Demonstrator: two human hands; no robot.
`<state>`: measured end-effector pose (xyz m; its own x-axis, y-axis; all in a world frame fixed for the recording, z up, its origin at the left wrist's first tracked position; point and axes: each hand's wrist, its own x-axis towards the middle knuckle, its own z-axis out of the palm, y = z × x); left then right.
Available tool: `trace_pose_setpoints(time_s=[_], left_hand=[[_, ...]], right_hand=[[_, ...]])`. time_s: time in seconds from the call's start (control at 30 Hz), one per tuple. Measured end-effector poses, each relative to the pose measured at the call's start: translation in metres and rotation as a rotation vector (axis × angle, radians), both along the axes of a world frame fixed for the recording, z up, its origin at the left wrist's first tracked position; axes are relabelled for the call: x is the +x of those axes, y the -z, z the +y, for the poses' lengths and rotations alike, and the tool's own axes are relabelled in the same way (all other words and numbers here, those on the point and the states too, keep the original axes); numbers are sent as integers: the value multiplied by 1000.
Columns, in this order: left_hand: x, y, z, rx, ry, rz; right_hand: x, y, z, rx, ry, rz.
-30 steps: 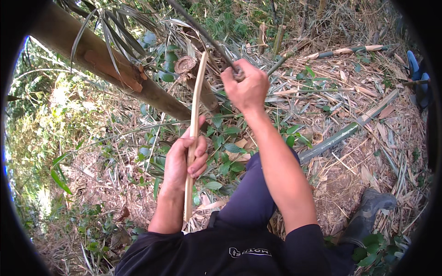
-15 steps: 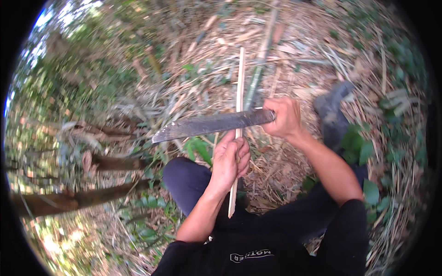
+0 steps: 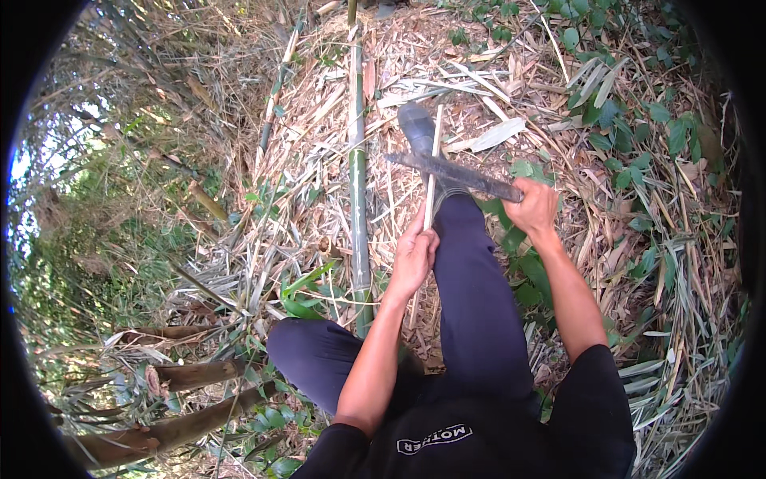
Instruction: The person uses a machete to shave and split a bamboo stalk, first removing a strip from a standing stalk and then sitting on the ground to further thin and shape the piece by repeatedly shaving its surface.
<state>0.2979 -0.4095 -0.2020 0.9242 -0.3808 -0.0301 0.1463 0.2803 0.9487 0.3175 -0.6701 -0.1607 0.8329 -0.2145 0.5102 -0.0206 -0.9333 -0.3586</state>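
Note:
A pale, thin split strip of bamboo stands out upward from my left hand, whose fingers are wrapped round its lower part. My right hand is closed at the right end of a machete; the handle is hidden in the fist. The dark blade slants up to the left and crosses the strip above my left hand. Whether its edge touches the strip I cannot tell. Behind both lie my outstretched right leg and its dark boot.
A long green bamboo pole lies left of my hands. My bent left knee is below it. Cut brown stumps stick out at the lower left. Dry leaves and bamboo shavings cover the ground; green leafy plants grow at the right.
My right leg has swung in from the right and now stretches out beneath the strip. The machete has moved right and up the strip, and its tilt has reversed. My view has shifted too.

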Motion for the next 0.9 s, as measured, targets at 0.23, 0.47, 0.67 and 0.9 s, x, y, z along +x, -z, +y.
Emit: trace_pose_setpoints(time_s=[0.23,0.47,0.67,0.9], left_hand=[[2,-13,29,20,-115,-10],[-32,-6,41,120,-97,-43],[-39,-21,27,225,1,-129],[-26,-21,12,299,66,-126]], right_hand=[[-16,4,18,-35,-76,16],[-20,-5,58,49,-259,4],[-23,21,57,-39,-398,-196],[-16,14,57,-83,-507,-210]])
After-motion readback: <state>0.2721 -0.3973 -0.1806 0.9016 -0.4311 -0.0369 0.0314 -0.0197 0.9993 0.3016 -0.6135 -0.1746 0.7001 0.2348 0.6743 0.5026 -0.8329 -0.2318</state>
